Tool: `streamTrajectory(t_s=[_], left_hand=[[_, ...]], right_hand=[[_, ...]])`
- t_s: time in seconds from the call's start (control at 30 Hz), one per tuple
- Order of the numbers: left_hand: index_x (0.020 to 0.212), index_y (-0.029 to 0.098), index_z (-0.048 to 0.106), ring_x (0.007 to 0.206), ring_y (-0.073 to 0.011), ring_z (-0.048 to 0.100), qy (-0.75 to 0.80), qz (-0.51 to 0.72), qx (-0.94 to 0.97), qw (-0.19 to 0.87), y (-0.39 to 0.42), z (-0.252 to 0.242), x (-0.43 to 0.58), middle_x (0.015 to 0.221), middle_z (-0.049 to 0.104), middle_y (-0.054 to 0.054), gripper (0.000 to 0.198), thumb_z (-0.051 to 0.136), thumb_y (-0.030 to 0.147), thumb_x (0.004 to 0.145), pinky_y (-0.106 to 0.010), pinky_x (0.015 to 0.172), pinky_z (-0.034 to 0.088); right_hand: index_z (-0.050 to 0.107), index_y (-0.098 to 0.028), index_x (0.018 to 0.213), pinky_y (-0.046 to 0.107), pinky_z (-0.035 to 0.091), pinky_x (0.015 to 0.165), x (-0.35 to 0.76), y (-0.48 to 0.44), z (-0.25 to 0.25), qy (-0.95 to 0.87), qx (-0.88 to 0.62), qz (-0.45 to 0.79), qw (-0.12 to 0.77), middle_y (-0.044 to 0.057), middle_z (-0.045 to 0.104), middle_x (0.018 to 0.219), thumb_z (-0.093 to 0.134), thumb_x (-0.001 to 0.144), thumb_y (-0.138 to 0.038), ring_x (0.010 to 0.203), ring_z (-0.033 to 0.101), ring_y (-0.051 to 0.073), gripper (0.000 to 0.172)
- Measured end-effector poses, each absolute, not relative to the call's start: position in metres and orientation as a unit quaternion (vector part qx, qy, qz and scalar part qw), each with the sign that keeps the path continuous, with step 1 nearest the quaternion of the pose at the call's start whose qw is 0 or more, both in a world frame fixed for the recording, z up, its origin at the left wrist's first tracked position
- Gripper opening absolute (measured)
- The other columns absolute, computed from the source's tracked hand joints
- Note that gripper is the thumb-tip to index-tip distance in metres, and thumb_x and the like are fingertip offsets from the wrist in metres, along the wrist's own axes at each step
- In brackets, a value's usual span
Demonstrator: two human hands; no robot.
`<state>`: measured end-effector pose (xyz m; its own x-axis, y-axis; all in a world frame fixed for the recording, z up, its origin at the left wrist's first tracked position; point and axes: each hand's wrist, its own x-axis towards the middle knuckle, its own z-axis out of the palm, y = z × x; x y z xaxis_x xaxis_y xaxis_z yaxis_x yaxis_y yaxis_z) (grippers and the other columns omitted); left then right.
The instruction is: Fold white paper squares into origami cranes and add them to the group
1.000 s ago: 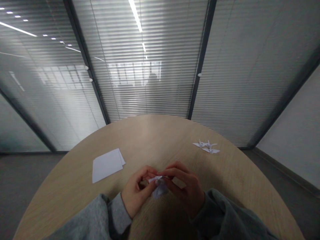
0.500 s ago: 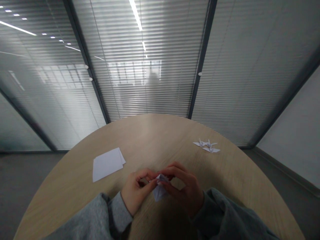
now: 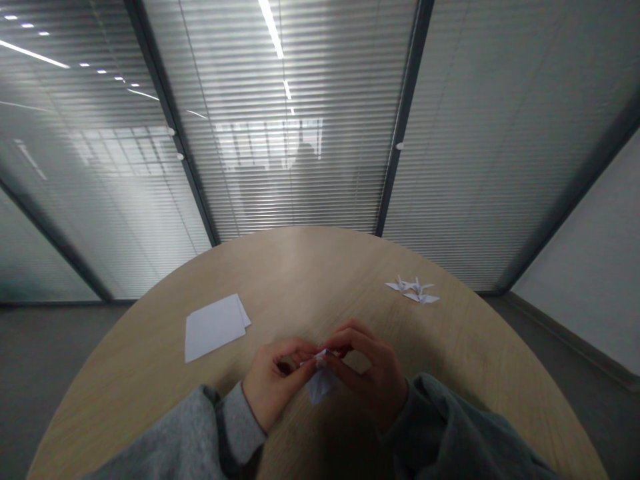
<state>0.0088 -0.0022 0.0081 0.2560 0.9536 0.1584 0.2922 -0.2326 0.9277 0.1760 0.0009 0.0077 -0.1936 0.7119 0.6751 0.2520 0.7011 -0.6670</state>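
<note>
Between both hands is a small piece of folded white paper, its lower point hanging toward me and its upper part partly hidden by fingers. My left hand pinches its left side between thumb and fingers. From the right, my right hand pinches the top, thumb and fingertips close to those of the left. Farther off to the right, several folded paper cranes stand together. A small stack of white paper sheets lies to the left of my left hand.
Everything rests on a round wooden table, whose curved edge runs around on both sides. Beyond it stand glass panels with blinds in dark frames, and a white wall is at the right.
The fingertips of my right hand have drawn closer over the top of the folded paper, covering more of it. My left hand has hardly moved.
</note>
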Motion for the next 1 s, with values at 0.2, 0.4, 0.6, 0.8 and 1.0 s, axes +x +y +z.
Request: streamTrajectory(t_s=[0.2,0.4,0.6,0.8,1.0], left_hand=[[0.074,0.014,0.073,0.054,-0.0129,0.05,0.442,0.4,0.692,0.406,-0.0019,0.0078,0.0082,0.063,0.064,-0.005,0.033,0.059,0.044,0.077,-0.022,0.048,0.038],[0.07,0.014,0.072,0.053,-0.0124,0.051,0.435,0.403,0.704,0.391,-0.0026,0.0094,0.0082,0.06,0.063,-0.004,0.032,0.059,0.043,0.078,-0.021,0.047,0.036],[0.068,0.013,0.071,0.054,-0.0128,0.053,0.43,0.406,0.709,0.383,-0.004,0.0093,0.0074,0.061,0.063,-0.005,0.03,0.059,0.039,0.078,-0.02,0.048,0.037],[0.069,0.013,0.071,0.05,-0.0109,0.049,0.43,0.399,0.734,0.342,-0.0053,0.0113,0.0077,0.056,0.058,-0.002,0.028,0.056,0.035,0.08,-0.019,0.045,0.035],[0.065,0.013,0.069,0.047,-0.0096,0.047,0.421,0.402,0.749,0.315,-0.0069,0.0119,0.0081,0.053,0.052,0.0,0.026,0.055,0.029,0.08,-0.018,0.044,0.033]], right_hand=[[0.064,-0.018,0.071,0.024,0.047,0.053,0.1765,0.001,0.0064,-0.736,-0.334,0.213,0.549,0.002,0.058,0.067,0.064,0.078,-0.025,0.06,0.055,0.013,0.01],[0.064,-0.018,0.071,0.024,0.047,0.054,0.1766,0.0011,0.006,-0.737,-0.333,0.215,0.547,0.002,0.058,0.066,0.063,0.079,-0.023,0.06,0.055,0.013,0.01],[0.062,-0.018,0.067,0.023,0.045,0.052,0.1764,0.0024,0.0065,-0.737,-0.325,0.202,0.557,0.001,0.056,0.063,0.062,0.079,-0.022,0.058,0.054,0.013,0.013],[0.059,-0.017,0.061,0.024,0.044,0.052,0.1754,0.0013,0.007,-0.735,-0.338,0.199,0.553,0.001,0.054,0.06,0.062,0.079,-0.025,0.057,0.052,0.013,0.019],[0.059,-0.017,0.062,0.023,0.043,0.051,0.1757,0.0014,0.0064,-0.736,-0.333,0.2,0.555,0.001,0.053,0.06,0.062,0.078,-0.024,0.056,0.052,0.013,0.018]])
